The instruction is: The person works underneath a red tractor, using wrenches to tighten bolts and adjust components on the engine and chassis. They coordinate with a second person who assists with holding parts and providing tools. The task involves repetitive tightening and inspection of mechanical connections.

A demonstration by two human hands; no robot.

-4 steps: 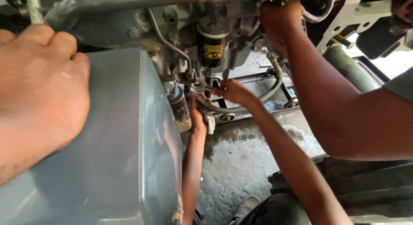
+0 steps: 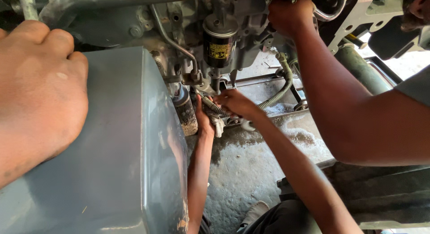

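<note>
My left hand (image 2: pixel 38 90) fills the left side, close to the camera. It lies on the top of a large grey metal tank (image 2: pixel 121 171), with its fingers curled over the upper edge. My right hand is not visible. A co-worker's arm in a grey sleeve comes in from the right, and that hand (image 2: pixel 286 14) grips a part at the top of the engine. Below, a second person's two hands (image 2: pixel 226 106) work on a fitting and a ribbed hose (image 2: pixel 280 88) under a black cylindrical filter (image 2: pixel 219 41).
Thin metal pipes (image 2: pixel 172 41) and engine castings crowd the area above the tank. A dirty second filter canister (image 2: pixel 186 111) hangs beside the tank's edge. Wet concrete floor (image 2: pixel 251 171) lies below. A dark frame rail (image 2: pixel 385 189) runs along the lower right.
</note>
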